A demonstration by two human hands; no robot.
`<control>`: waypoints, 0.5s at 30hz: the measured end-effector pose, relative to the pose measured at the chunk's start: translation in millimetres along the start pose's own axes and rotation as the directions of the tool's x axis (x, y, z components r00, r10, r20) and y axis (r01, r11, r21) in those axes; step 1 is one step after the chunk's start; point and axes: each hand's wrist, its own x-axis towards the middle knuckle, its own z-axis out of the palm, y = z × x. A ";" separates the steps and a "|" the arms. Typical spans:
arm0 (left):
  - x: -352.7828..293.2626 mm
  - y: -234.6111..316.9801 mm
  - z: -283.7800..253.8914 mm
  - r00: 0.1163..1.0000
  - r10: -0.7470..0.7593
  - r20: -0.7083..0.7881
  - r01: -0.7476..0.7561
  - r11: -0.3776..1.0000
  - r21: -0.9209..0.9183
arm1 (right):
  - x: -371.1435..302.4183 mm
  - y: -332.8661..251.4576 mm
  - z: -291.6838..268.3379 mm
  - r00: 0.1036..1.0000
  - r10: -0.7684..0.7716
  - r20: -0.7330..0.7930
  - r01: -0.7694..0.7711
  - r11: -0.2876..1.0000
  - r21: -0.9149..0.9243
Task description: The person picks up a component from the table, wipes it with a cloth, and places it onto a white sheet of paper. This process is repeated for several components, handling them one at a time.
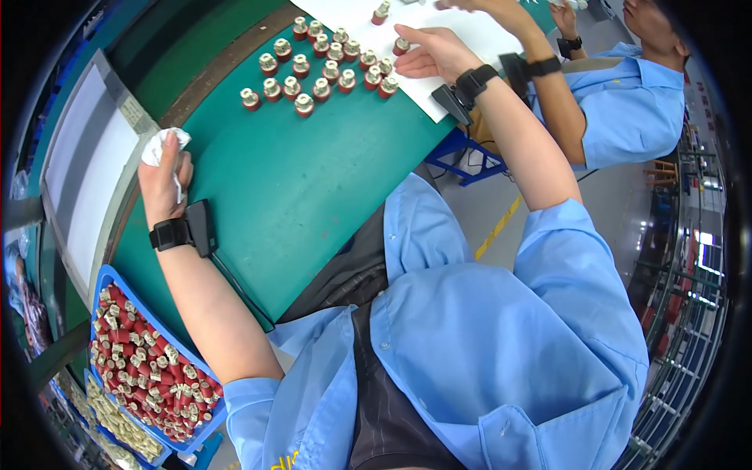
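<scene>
My left hand (166, 178) is closed around a crumpled white cloth (166, 146) at the left edge of the green table. Over on the far right side, my right hand (440, 56) has its fingers stretched out and apart. A small red-based metal fitting (401, 45) stands between its thumb and fingers; whether they touch it I cannot tell. Several like fittings (304, 104) stand upright in loose rows just left of that hand. Another single fitting (381, 12) stands farther off on the white sheet (487, 37).
A blue bin (106, 276) heaped with red and metal fittings sits at lower left, beside a tray of pale parts (125, 423). A white framed panel (82, 149) borders the table (266, 204). To the right sits a co-worker (627, 117), one arm reaching over the sheet.
</scene>
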 end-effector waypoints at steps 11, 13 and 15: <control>-0.7 1.0 -0.8 1.000 -0.004 0.012 0.004 1.000 0.021 | -6.4 -2.1 5.2 0.999 -0.022 -0.043 0.019 0.998 -0.064; -1.5 1.0 1.2 1.000 -0.005 0.020 0.004 1.000 0.020 | -4.9 2.1 0.0 0.999 -0.009 -0.045 0.009 1.000 -0.001; -0.4 1.1 3.4 1.000 -0.002 0.016 0.001 1.000 0.024 | -2.8 6.6 -4.9 0.999 0.016 -0.046 -0.010 0.992 0.124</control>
